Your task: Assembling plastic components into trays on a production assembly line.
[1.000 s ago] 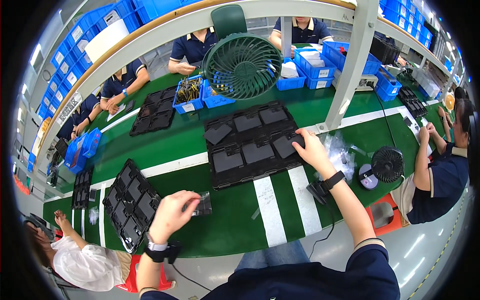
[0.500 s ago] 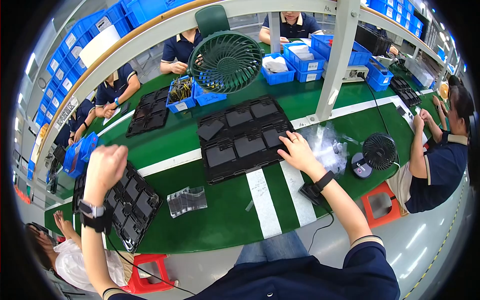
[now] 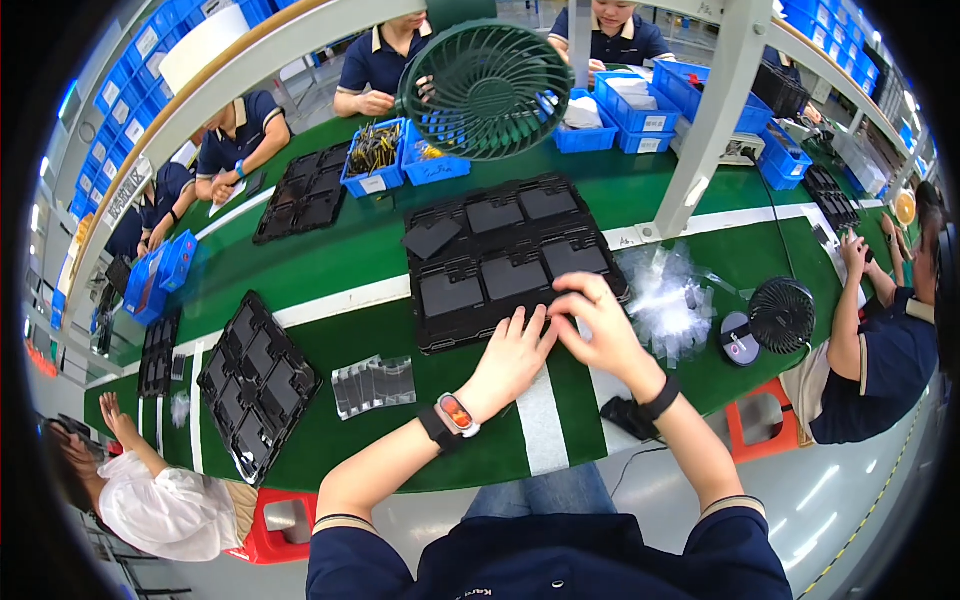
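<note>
A black moulded tray [image 3: 432, 343] holding several dark flat panels lies on the green bench in front of me. My left hand [image 3: 512, 355] rests flat on the tray's near edge with its fingers spread and nothing in it. My right hand [image 3: 598, 328] is right beside it at the tray's near right rim. Its fingers curl over the edge, and whether they grip anything is unclear. A short row of clear plastic sleeves [image 3: 374, 385] lies on the bench to the left of my left hand, apart from it.
A second black tray [image 3: 256, 385] lies at the near left. A heap of clear bags [image 3: 668, 298] and a small black fan [image 3: 781, 315] are on the right. A big green fan [image 3: 490, 88], blue bins [image 3: 376, 180] and a steel post [image 3: 712, 125] stand behind. Seated co-workers surround the bench.
My left hand let go of the clear sleeves, swung out to the far left, then came back to the tray's near edge. My right hand slid from the tray's right panel to its near rim.
</note>
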The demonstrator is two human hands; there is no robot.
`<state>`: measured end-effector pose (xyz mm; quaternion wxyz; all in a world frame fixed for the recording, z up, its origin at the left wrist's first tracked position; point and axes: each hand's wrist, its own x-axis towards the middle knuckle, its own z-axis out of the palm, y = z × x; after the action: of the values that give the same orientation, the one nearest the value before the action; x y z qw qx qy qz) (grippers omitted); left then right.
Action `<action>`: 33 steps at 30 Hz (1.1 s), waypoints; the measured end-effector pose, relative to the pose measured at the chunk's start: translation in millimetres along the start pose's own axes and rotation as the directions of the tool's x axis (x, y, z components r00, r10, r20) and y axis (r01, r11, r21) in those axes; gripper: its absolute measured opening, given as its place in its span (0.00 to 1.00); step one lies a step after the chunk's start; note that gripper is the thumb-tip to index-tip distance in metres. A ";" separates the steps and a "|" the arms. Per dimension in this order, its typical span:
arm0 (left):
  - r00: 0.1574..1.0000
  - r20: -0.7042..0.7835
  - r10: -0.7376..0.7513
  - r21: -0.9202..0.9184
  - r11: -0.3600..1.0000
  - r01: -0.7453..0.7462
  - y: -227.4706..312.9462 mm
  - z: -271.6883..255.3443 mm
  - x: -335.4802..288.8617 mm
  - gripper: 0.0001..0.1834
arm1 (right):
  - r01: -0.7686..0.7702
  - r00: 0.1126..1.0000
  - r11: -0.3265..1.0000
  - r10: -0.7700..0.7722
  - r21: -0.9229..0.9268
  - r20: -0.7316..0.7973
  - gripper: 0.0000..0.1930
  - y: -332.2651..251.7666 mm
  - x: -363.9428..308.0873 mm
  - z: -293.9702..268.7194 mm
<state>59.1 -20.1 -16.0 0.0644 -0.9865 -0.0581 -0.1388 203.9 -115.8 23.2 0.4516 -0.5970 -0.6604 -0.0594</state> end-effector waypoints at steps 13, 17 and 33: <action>0.987 0.139 -0.081 0.069 0.995 0.072 14.5 10.0 7.3 0.34 | 0.374 0.904 0.841 -0.425 0.390 0.052 0.13 -57.2 -5.0 52.2; 0.992 0.102 -0.073 0.026 0.997 0.071 15.5 8.1 10.0 0.33 | 0.318 0.938 0.885 -0.346 0.341 0.022 0.13 -53.4 -12.7 52.8; 0.950 0.234 -0.205 0.104 0.977 0.186 33.8 -26.2 19.5 0.33 | 0.309 0.940 0.903 -0.338 0.297 0.049 0.15 -52.5 -25.9 53.6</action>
<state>75.3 -55.3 10.6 0.0823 -0.9820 -0.1685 -0.0201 128.4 -116.4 -1.3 0.4834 -0.4100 -0.7734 -0.0083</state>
